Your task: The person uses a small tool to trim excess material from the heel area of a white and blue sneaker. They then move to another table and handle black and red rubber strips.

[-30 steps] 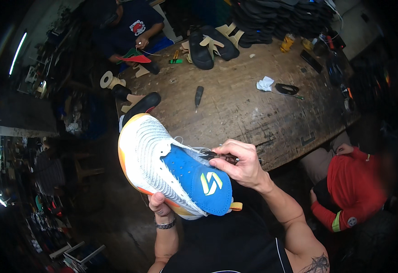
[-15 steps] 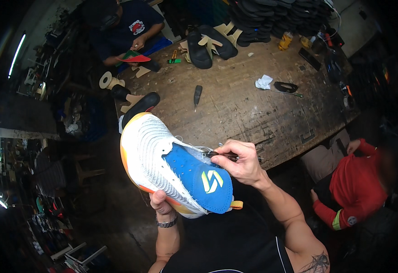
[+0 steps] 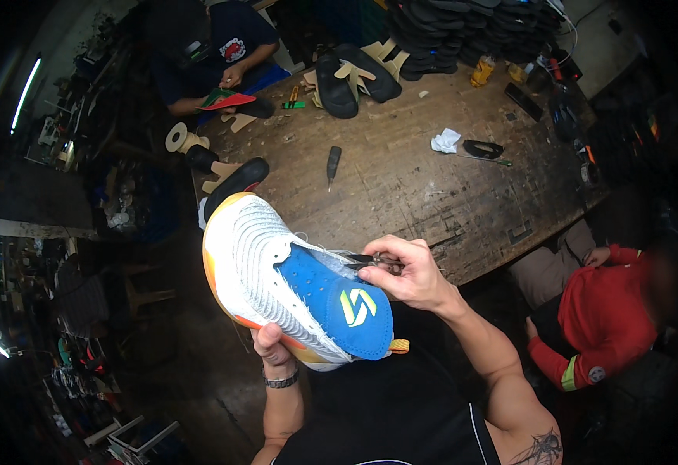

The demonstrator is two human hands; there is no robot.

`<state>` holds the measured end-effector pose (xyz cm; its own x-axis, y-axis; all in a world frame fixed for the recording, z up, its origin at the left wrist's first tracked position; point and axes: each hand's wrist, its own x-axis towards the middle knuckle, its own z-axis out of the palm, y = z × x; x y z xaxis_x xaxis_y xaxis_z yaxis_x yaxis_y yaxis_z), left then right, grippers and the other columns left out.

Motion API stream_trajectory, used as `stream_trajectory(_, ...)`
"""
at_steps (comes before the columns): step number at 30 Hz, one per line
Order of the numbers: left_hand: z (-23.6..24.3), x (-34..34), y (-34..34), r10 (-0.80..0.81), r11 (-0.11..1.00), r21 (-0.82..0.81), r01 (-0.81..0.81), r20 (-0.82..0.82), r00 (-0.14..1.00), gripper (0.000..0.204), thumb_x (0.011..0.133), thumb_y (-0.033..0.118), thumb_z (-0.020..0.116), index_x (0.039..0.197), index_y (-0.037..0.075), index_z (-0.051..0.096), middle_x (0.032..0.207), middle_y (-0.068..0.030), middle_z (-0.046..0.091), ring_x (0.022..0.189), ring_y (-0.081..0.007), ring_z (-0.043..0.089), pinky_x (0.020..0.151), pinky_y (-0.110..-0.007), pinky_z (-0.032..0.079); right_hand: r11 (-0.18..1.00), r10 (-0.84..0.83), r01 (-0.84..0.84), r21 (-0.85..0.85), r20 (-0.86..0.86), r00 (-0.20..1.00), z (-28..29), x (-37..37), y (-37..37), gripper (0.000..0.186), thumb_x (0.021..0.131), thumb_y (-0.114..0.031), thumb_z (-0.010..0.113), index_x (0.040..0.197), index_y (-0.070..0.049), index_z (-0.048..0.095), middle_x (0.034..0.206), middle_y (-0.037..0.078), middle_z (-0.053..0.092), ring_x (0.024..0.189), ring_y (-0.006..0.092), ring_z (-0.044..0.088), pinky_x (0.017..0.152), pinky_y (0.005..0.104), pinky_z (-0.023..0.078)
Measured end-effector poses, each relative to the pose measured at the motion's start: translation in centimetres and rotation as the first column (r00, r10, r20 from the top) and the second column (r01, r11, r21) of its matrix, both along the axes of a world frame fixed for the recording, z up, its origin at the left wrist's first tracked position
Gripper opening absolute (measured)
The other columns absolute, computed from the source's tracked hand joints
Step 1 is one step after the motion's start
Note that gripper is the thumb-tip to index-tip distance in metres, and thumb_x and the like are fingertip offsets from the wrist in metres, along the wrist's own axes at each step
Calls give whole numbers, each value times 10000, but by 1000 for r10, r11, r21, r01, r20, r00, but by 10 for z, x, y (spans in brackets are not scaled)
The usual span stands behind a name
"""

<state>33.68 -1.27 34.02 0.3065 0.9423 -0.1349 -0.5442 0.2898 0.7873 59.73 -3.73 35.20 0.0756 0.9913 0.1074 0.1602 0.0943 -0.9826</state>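
Observation:
A white ribbed sneaker [image 3: 250,240] with an orange sole edge is held up in front of my body, its blue insole [image 3: 315,287] showing through the opened upper. My left hand [image 3: 273,345] grips the shoe's lower left side, thumb visible and the other fingers hidden underneath. In my right hand [image 3: 408,271], closed fingers pinch a small dark hand tool [image 3: 360,260] against the shoe's right upper edge. Its exact kind is hard to make out. Loose threads stick up around that edge.
Beyond the shoe, a worn wooden table [image 3: 401,170] carries an awl [image 3: 332,164], black sandals [image 3: 337,85], crumpled white paper [image 3: 445,140] and a thread spool [image 3: 184,139]. A person works at the far left [image 3: 234,50]; another in red [image 3: 606,318] sits at right.
The tool in my right hand has turned slightly, showing more of its dark tip and handle. The shoe stays nearly in place. The co-worker at far left has shifted the red-and-green piece.

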Motion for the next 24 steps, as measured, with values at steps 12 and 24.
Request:
stream_trajectory(12, -1, 3, 2, -8, 1000, -20, 9, 44, 999, 906, 767, 363, 751, 1471, -51, 359, 1357, -219, 581, 1181, -329, 625, 1020, -467, 528, 989, 84, -90, 117, 57, 995, 0, 5, 9, 208, 866, -117, 745, 970, 61, 720, 751, 182, 706, 601, 215, 695, 540, 293, 510)
stream_trajectory(24, -6, -1, 3, -19, 1000, -17, 20, 42, 999, 884, 776, 338, 744, 1471, -54, 365, 1348, -223, 589, 1164, -336, 638, 1003, -466, 542, 998, 62, -62, 8, -12, 998, -8, 10, 2, 216, 832, -127, 784, 962, 37, 731, 594, 81, 576, 498, 98, 504, 478, 278, 389)
